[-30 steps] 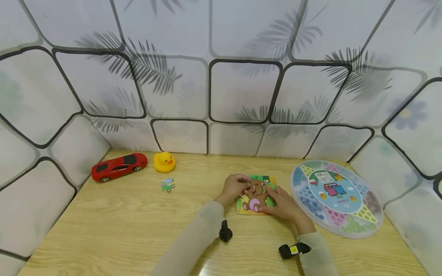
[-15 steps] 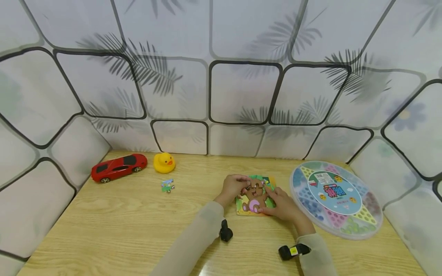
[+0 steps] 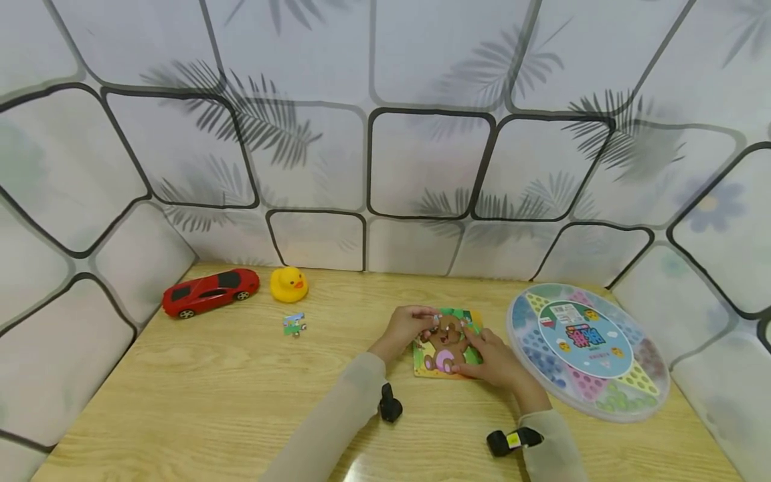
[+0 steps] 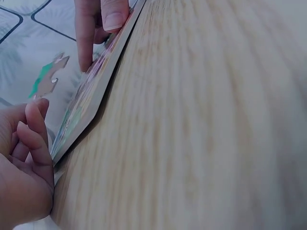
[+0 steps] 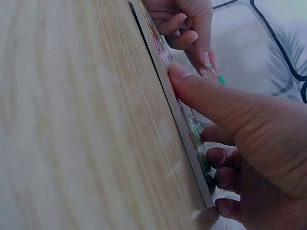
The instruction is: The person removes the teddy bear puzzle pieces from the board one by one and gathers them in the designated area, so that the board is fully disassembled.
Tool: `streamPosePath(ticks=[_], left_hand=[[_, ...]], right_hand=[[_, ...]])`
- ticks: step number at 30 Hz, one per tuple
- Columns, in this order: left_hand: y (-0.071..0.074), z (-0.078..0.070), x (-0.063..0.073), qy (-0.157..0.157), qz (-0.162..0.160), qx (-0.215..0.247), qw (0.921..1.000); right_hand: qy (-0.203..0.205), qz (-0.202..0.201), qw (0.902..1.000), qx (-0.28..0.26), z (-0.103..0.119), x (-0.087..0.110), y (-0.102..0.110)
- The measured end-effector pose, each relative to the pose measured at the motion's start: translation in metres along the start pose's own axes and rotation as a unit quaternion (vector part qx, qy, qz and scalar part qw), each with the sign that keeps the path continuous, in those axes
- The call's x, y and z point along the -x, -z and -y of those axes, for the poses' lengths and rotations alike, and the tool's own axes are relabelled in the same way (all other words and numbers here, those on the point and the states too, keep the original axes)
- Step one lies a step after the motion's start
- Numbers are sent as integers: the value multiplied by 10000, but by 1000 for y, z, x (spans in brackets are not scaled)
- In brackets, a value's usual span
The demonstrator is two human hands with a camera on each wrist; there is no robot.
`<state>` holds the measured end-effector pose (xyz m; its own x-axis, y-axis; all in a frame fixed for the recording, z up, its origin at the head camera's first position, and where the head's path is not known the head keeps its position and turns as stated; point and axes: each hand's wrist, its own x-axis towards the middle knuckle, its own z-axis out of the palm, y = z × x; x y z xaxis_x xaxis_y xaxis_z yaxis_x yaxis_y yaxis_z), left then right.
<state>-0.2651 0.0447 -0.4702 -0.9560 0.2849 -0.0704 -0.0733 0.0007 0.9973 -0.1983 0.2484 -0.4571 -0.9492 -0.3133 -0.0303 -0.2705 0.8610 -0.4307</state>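
My left hand [image 3: 408, 329] pinches a brown and green jigsaw piece [image 4: 47, 82] between fingertips, its other fingers curled. In the left wrist view the piece is raised off the bear puzzle [image 3: 444, 357], which lies flat on the table. It is partly hidden by the fingers in the head view. My right hand [image 3: 495, 358] rests at the puzzle's right side. Its thumb [image 5: 196, 88] lies on the puzzle's face, and the other fingers rest by the edge. A loose blue and green jigsaw piece [image 3: 294, 325] lies to the left on the table.
A red toy car [image 3: 211, 293] and a yellow rubber duck [image 3: 289, 285] stand at the back left of the wooden table [image 3: 199, 395]. A large round board game case [image 3: 587, 351] lies close to the right hand. Patterned cloth walls [image 3: 415, 244] enclose the back and sides.
The left hand's jigsaw piece has shifted and tilted slightly over the upper part of the bear. Both hands stay at the puzzle, and the head view has shifted a little.
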Motion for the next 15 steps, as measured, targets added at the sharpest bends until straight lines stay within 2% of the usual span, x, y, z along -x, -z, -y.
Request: streamPosePath(ticks=[9,15], left_hand=[[4,0,-1,95,76,106,9999],[8,0,2,287,-34,381,9989]], right_hand=[[106,-42,9999,-18,0,1,3],[65,6,10000,-33,-1,0,1]])
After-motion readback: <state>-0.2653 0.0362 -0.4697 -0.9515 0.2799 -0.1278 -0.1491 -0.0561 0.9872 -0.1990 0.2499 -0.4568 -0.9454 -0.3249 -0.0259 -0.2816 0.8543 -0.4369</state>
